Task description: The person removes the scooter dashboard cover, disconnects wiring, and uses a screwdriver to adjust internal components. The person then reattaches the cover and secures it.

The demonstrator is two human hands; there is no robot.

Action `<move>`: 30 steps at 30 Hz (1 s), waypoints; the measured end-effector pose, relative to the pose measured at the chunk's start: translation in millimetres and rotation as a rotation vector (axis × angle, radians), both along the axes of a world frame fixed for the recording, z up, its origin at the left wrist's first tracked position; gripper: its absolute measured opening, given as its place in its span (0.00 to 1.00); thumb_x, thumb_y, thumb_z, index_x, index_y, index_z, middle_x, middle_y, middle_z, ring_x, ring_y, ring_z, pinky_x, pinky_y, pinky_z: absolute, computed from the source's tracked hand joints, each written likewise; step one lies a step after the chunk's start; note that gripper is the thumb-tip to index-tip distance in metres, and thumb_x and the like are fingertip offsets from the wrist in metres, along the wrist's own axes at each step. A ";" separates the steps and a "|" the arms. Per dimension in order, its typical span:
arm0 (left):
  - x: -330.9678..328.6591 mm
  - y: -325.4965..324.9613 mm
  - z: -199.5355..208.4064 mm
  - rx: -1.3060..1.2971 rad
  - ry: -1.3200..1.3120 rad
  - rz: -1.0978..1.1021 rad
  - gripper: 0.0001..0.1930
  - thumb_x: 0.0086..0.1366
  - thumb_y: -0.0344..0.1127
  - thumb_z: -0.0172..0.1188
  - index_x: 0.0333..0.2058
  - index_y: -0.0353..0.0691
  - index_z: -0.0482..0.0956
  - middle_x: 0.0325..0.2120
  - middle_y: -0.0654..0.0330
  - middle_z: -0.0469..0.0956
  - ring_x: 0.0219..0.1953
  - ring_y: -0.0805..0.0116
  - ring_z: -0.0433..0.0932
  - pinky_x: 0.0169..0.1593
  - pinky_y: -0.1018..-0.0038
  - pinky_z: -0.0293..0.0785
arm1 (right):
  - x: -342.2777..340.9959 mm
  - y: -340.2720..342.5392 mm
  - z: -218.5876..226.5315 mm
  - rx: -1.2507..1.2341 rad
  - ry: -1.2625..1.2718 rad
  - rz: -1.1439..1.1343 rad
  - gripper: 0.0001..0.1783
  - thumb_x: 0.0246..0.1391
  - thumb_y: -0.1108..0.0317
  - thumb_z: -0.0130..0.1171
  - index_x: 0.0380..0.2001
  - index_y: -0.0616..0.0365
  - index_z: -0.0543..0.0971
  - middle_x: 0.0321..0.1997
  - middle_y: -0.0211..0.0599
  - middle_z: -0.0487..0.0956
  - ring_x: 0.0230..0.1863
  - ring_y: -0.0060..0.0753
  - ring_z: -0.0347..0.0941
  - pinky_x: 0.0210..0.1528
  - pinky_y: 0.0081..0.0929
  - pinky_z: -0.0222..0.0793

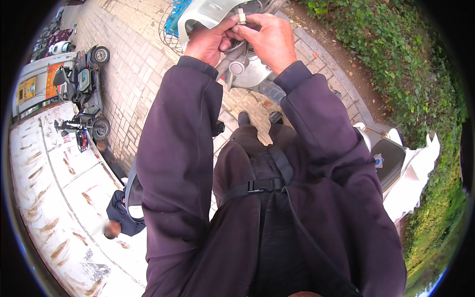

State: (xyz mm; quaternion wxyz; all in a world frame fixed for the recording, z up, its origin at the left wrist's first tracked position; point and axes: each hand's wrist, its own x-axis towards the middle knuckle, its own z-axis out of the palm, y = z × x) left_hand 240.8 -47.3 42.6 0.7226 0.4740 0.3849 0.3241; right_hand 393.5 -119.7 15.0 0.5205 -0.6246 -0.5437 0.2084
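At the top of the view, both hands meet at a small cream-coloured plastic piece, which looks like a wire connector (pixel 241 19). My left hand (pixel 213 40) has its thumb and fingers closed at the piece's left side. Opposite it, my right hand (pixel 272 39) pinches from the right with thumb and forefinger. Around the left hand curves a pale translucent scooter cover (pixel 207 14). Below the fingers is a grey scooter body (pixel 252 73) with a round fitting (pixel 237 67). Parts behind the fingers are hidden.
A wire basket with something blue (pixel 174 17) adjoins the cover. Parked scooters (pixel 81 81) stand left on the paving (pixel 131 74). Another person in dark clothes (pixel 121 213) is lower left. Right are a green hedge (pixel 386 39) and a dark case with white cloth (pixel 418 173).
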 end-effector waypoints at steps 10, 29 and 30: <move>7.2 -4.5 9.9 0.091 0.261 0.141 0.09 0.65 0.35 0.71 0.34 0.37 0.82 0.22 0.67 0.76 0.19 0.82 0.67 0.21 0.84 0.57 | 11.1 4.8 -1.3 -0.036 0.118 0.223 0.14 0.57 0.67 0.68 0.45 0.62 0.85 0.38 0.39 0.88 0.37 0.27 0.84 0.42 0.27 0.79; 4.2 -6.9 20.0 1.028 0.811 0.040 0.12 0.74 0.39 0.56 0.40 0.38 0.83 0.25 0.58 0.81 0.24 0.65 0.80 0.30 0.70 0.77 | -0.7 -3.6 1.3 0.040 -0.288 0.017 0.09 0.60 0.65 0.62 0.42 0.54 0.82 0.39 0.42 0.82 0.43 0.52 0.80 0.45 0.47 0.75; 3.5 -8.5 22.9 1.323 0.916 0.047 0.09 0.72 0.36 0.58 0.41 0.39 0.84 0.26 0.56 0.81 0.26 0.59 0.82 0.35 0.65 0.80 | -0.5 -2.7 1.3 0.035 -0.299 0.008 0.09 0.60 0.64 0.61 0.42 0.54 0.82 0.39 0.41 0.82 0.44 0.52 0.80 0.45 0.46 0.75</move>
